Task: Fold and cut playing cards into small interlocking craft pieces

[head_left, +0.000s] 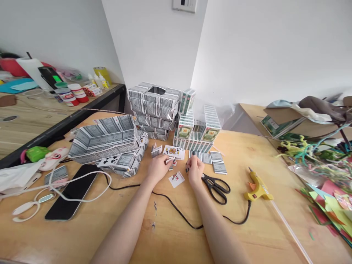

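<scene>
My left hand (159, 168) is closed on a small folded card piece (171, 160) above the wooden table. To its right, my right hand (195, 168) has its fingers curled together by some face-down cards (202, 157); whether anything is between them is hidden. A cut card piece (176, 179) lies between the hands. Behind my left hand are a king card (173, 151) and a folded card (156, 150). Black-handled scissors (217, 187) rest just right of my right wrist.
Boxes built from cards (155, 106) stand at the back, beside stacked card packs (196, 128). An open card tray (106, 137) and a phone (71, 192) are on the left. A yellow glue gun (257, 186) lies right, its black cable passing under both forearms.
</scene>
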The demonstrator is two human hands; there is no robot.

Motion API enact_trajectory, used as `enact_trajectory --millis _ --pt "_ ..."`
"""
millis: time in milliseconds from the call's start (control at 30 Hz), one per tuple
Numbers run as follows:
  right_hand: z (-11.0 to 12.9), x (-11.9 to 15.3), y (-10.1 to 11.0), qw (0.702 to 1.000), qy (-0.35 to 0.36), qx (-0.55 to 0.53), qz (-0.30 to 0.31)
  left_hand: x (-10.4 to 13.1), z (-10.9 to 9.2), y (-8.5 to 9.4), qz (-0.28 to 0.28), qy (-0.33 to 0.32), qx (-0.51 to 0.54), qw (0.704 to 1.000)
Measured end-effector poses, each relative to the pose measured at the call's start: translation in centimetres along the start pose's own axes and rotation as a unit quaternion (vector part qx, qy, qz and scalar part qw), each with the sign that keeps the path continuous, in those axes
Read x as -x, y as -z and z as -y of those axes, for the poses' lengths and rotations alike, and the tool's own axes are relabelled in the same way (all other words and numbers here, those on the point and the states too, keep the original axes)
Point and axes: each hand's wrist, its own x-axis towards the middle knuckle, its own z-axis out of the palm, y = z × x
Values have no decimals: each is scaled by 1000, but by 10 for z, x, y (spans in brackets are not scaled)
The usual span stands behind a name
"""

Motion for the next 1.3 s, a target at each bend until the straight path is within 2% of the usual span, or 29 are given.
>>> enact_trajectory --millis 133,200,233,300,400,467,800,967,1100,1300 --pt "2 -2 -1 1000 4 -8 -16 1 -2 8 -39 38 -5 999" --pt "2 -3 -2 1000 -1 -9 -14 1 -5 12 -64 38 5 997" --pt "1 -4 -3 1000 -4 -8 -12 1 -7 14 -59 29 10 998" --pt "-2 -7 -5 1000 -12 -2 -9 4 -12 17 8 -1 23 1000" --pt "-6 -11 -6 1000 -22 10 -13 10 -18 17 173 -39 41 983" --pt "-7 -12 -6 999 -27 20 -19 13 -20 16 211 -37 32 976" --pt "-8 -11 -7 999 -14 51 -4 14 -20 12 254 -21 4 967" --pt "-8 -11 -5 996 8 86 -1 13 -24 16 235 -30 16 972" --pt "-7 -10 -5 996 8 93 -4 14 -28 20 269 -25 7 963" --pt "-6 -10 -5 995 12 99 -8 14 -28 14 280 -5 -7 960"
